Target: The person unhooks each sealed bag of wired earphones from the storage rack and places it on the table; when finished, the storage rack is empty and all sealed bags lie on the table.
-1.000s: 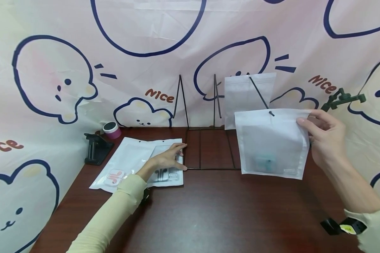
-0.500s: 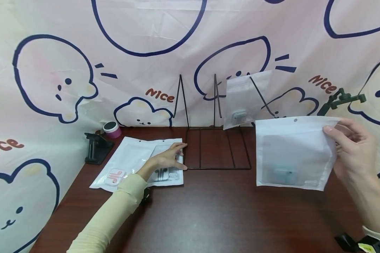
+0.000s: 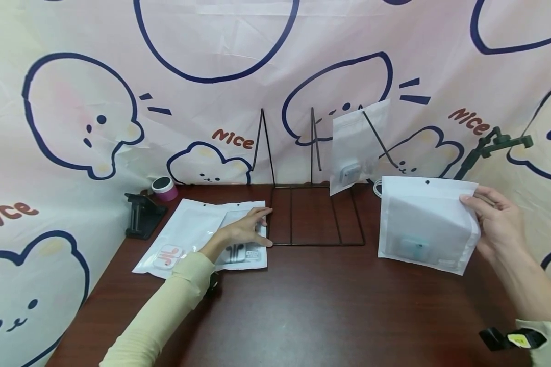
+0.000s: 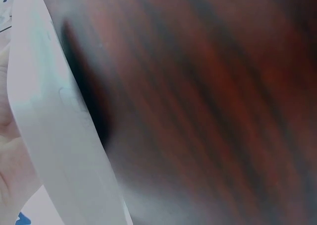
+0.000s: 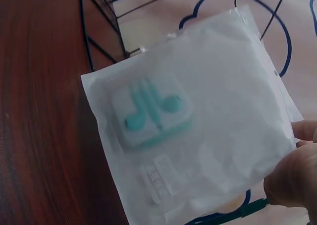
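Nearest, pale yellow sleeves (image 3: 160, 311) reach in over a dark reddish-brown wood-grain table (image 3: 303, 306), and a black wrist device with a yellow label (image 3: 516, 339) sits at the right cuff. The right hand (image 3: 500, 219) pinches the upper right edge of a white zip pouch (image 3: 424, 219) between thumb and fingers, holding it up in the air to the right of the rack; teal earphones in a square case show through its frosted side. The left hand (image 3: 239, 230) lies with fingers and thumb spread, gripping nothing that shows, across the flat pouches (image 3: 183, 224), its fingertips at the left edge of a black wire rack (image 3: 291, 214). Red earphones show in the left one of those pouches and black ones in the right. Farther back, left to right, are a black stand (image 3: 142, 216), a pink jar with a white-rimmed dark lid (image 3: 166, 191) and a white coiled cable (image 3: 377, 188). A second zip pouch (image 3: 360, 135) hangs slanted on the rack's rightmost prong (image 3: 390, 158). A green jointed arm (image 3: 498, 143) stands at right before the cartoon-printed fabric backdrop (image 3: 211, 30).
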